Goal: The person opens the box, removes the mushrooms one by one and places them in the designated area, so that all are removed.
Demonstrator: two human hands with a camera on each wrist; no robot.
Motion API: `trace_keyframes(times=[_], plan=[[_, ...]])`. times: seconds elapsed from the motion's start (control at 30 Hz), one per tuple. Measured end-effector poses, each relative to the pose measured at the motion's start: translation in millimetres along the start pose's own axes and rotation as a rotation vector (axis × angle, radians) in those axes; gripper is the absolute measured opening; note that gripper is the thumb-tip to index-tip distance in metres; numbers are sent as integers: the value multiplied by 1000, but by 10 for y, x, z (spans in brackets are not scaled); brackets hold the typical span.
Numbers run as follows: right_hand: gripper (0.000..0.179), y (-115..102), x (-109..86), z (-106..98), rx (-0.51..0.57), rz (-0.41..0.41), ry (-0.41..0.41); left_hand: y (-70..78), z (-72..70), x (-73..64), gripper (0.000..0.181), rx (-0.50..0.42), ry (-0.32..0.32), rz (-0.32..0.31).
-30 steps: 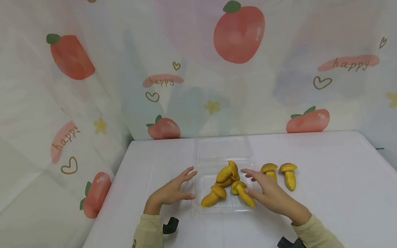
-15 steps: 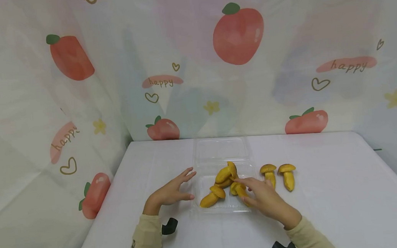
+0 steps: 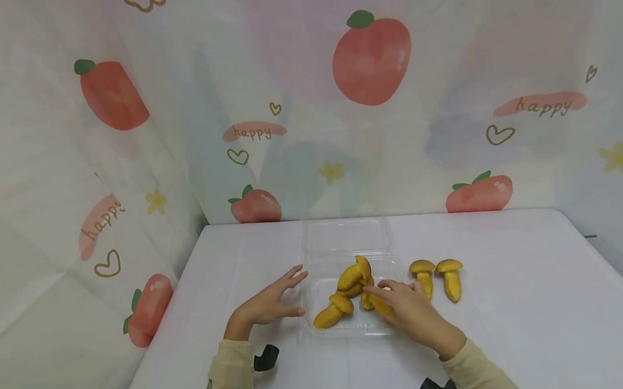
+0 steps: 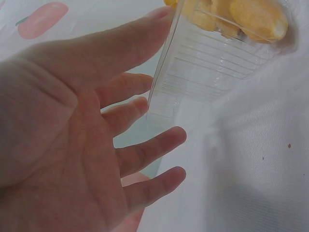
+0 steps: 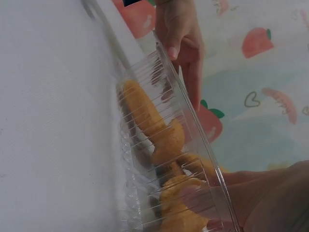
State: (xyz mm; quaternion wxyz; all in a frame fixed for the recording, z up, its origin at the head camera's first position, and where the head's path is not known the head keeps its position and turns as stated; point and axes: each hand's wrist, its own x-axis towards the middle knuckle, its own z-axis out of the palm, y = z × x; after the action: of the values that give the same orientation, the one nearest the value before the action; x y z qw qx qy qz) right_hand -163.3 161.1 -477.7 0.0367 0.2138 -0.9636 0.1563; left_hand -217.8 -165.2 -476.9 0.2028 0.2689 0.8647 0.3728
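Observation:
A clear plastic clamshell box (image 3: pixel 348 332) lies on the table with its lid (image 3: pixel 347 237) folded back. Inside are several yellow mushrooms; one (image 3: pixel 328 315) lies at the left front, another (image 3: pixel 352 274) on top at the back. My right hand (image 3: pixel 414 312) reaches over the box's right wall and holds a mushroom (image 3: pixel 379 304) between thumb and fingers. In the right wrist view its thumb (image 5: pixel 200 199) lies against that mushroom, seen through the wall. My left hand (image 3: pixel 267 304) is spread beside the left wall, thumb and fingertips right at the rim in the left wrist view.
Two more mushrooms, one partly behind the right hand (image 3: pixel 422 274) and another (image 3: pixel 451 281), lie on the white table (image 3: pixel 525 300) right of the box. A printed cloth backdrop (image 3: pixel 292 69) stands behind and at left. Black wrist mounts (image 3: pixel 267 358) hang under both sleeves.
My right hand has moved left and down onto the front right mushroom and taken hold of it; its stem now points less to the right. The left hand stays put.

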Motion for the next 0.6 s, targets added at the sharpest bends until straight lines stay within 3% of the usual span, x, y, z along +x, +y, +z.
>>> trace_keyframes(times=[0.33,0.6], plan=[[49,0,16,-7,-8,-8,-60,23,9,-13,79,-2,3,-4],[50,3,17,-18,15,-13,-44,22,3,-6,79,14,8,-13]])
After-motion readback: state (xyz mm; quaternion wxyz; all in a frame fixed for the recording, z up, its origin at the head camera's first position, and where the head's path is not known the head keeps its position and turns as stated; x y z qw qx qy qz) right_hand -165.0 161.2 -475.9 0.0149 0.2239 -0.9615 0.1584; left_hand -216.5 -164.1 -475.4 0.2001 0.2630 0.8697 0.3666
